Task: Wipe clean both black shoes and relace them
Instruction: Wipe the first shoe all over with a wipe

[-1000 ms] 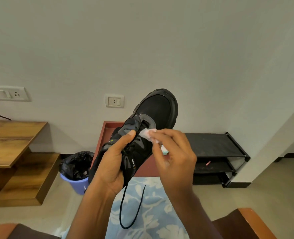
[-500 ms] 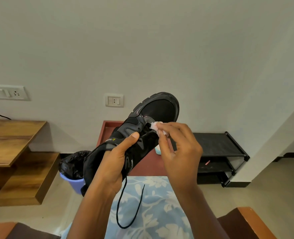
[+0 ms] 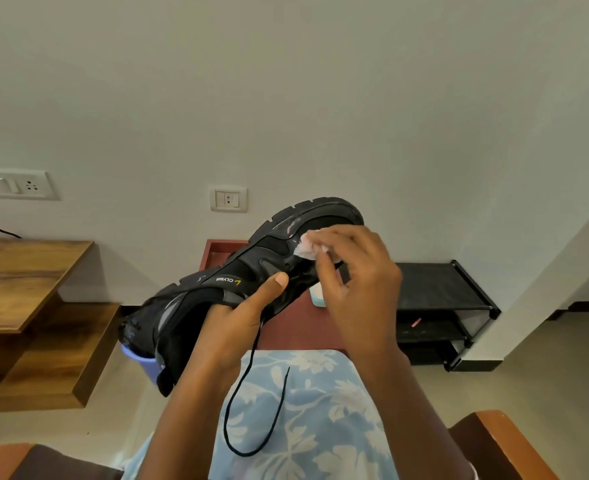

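Note:
I hold a black shoe (image 3: 251, 268) up in front of me, toe pointing up and to the right, sole edge turned upward. My left hand (image 3: 241, 317) grips it around the middle, thumb lying along its side. My right hand (image 3: 352, 271) pinches a small white wipe (image 3: 307, 249) and presses it on the shoe's toe area. A black lace (image 3: 251, 410) hangs from the shoe in a loop over my lap. The second shoe is out of sight.
A dark red table (image 3: 286, 327) stands just ahead with a small white and teal container (image 3: 317, 296) on it. A black shoe rack (image 3: 438, 306) is at right, a lined blue bin (image 3: 140, 362) and wooden shelves (image 3: 33, 292) at left. Chair arms flank my lap.
The shoe has tipped flatter, with its heel swung down and left. My right hand has slid the wipe from the tongue area up toward the toe.

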Motion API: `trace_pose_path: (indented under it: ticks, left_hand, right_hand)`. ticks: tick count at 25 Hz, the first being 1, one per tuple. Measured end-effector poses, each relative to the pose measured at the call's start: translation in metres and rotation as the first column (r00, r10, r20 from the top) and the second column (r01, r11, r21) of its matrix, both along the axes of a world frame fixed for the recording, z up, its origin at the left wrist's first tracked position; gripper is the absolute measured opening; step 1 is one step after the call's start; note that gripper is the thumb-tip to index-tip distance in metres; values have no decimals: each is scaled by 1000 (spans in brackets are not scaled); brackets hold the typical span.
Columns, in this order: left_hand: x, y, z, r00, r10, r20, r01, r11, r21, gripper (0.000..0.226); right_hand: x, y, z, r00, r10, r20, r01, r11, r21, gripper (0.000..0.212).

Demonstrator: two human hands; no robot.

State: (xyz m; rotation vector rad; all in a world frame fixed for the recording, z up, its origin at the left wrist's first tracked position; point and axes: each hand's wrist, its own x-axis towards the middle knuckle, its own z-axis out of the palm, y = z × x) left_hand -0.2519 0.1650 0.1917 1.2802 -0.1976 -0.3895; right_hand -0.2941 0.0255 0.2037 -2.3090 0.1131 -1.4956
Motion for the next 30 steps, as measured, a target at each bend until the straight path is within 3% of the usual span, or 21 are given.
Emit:
trace_pose_path:
  ticks: [4,9,14,16,20,26,30]
  left_hand:
    - [0,1,-1,997,64,49,-68,994,84,24]
    - [-1,0,-2,990,118,78,-127,985,115,15]
    - [-1,0,-5,989,108,102,-120,986,120,16]
    - [-1,-1,-5,989,112,97,-124,984,125,15]
    - [-3,-1,-3,986,118,121,-135,981,138,12]
    - [-1,0,-7,988,83,133,-103,983,153,17]
    - [-2,0,-5,979,90,181,-123,977,176,16]
  right_hand:
    - [3,-19,14,991,-129,21,126,986,113,24]
    - [-3,12,-4,994,46,-97,-50,998,-36,20]
    - [2,-15,5,993,-113,-22,115,986,123,22]
    - [1,-2,0,997,-72,-32,75,991,112,21]
    - [-4,17,-14,989,81,-120,-89,994,-60,19]
    - [2,-17,0,994,-103,-27,106,985,134,20]
    - [-10,6,-13,995,29,-95,-26,999,34,21]
